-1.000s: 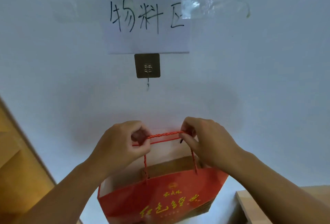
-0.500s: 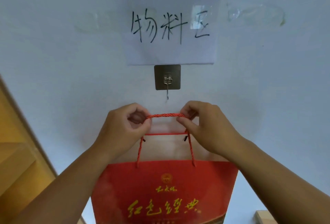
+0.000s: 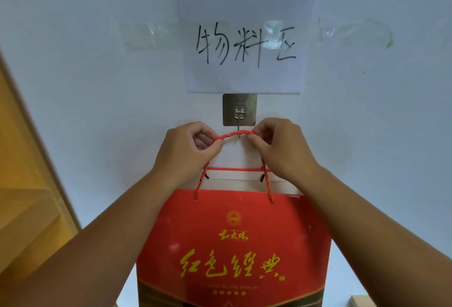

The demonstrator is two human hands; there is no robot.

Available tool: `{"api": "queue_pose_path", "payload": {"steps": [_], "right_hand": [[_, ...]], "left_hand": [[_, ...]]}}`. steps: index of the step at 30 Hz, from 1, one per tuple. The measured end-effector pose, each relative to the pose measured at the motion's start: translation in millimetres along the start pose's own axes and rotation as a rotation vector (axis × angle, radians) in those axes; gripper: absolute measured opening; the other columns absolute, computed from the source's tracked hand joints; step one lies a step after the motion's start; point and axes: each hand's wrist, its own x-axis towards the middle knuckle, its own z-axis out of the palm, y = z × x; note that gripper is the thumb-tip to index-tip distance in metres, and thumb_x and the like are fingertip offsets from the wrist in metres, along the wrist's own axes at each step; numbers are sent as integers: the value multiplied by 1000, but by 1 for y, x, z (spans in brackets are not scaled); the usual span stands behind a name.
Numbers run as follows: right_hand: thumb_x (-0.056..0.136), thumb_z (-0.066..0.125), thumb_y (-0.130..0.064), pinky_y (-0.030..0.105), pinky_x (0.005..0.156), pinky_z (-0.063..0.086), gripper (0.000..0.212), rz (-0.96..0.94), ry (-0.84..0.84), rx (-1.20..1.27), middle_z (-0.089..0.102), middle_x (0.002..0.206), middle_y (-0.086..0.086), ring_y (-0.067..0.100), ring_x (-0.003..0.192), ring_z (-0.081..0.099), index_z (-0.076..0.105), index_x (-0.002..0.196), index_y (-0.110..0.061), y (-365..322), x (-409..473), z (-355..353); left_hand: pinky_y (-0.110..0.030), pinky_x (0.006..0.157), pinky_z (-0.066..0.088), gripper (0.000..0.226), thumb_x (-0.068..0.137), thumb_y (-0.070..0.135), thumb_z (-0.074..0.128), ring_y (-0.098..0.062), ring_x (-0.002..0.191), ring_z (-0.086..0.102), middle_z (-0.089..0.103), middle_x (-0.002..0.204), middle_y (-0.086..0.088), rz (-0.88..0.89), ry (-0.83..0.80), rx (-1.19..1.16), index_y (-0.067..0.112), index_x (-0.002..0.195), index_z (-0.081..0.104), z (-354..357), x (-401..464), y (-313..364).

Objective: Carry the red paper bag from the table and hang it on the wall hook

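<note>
Both hands [image 3: 186, 150] pinch cord handle [image 3: 236, 133] at hook [image 3: 239, 120].

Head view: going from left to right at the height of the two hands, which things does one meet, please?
Wooden shelf → left hand → red cord handle crossing the hook's tip → right hand → bare wall.

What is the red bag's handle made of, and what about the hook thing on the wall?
The handle looks like twisted red cord: you can see its spiral strands. The red bag seems to be glossy paper, with a soft shine. The hook looks like thin metal wire on a shiny, steel-like stick-on plate.
</note>
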Motion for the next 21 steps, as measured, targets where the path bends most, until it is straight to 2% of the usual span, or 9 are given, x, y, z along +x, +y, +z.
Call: {"api": "queue_pose_path", "payload": {"steps": [4, 10, 14, 19, 21], "right_hand": [[91, 74, -32, 42, 72, 60, 14, 3, -35, -39, 71, 75, -5, 16, 72, 68, 74, 83, -20, 5, -2, 3], [94, 69, -41, 41, 65, 56, 27, -28, -71, -70, 62, 63, -8, 14, 59, 60, 67, 72, -24, 15, -22, 14], [98, 64, -41, 40, 65, 58, 28, -42, -94, -45, 68, 69, -3, 15, 60, 65, 71, 80, -20, 14, -30, 21], [102, 56, -43, 33, 60, 45, 36, -34, -116, -96, 65, 67, -2, 14, 62, 60, 65, 76, -20, 13, -35, 24], [101, 54, -47, 35, 60, 47, 40, -18, -112, -101, 64, 66, -2, 14, 61, 60, 65, 75, -19, 13, -39, 23]], "left_hand": [[-37, 71, 65, 9, 83, 32, 81, -14, 73, 71, 75, 78, 8, -31, -10, 11, 24, 86, 77, 4, -7, -5], [-30, 71, 63, 8, 85, 29, 77, -9, 73, 69, 73, 78, 10, -32, -73, 53, 24, 91, 76, 23, -32, -9], [-26, 69, 60, 10, 90, 32, 71, -7, 74, 66, 71, 82, 12, 5, -91, 170, 25, 97, 74, 30, -42, -7], [-25, 70, 59, 18, 92, 38, 64, -9, 78, 65, 74, 91, 7, 166, -42, 402, 24, 101, 71, 27, -48, -8], [-23, 71, 56, 25, 94, 43, 61, -10, 81, 66, 76, 95, 6, 207, -30, 453, 23, 105, 71, 25, -52, -7]]}}
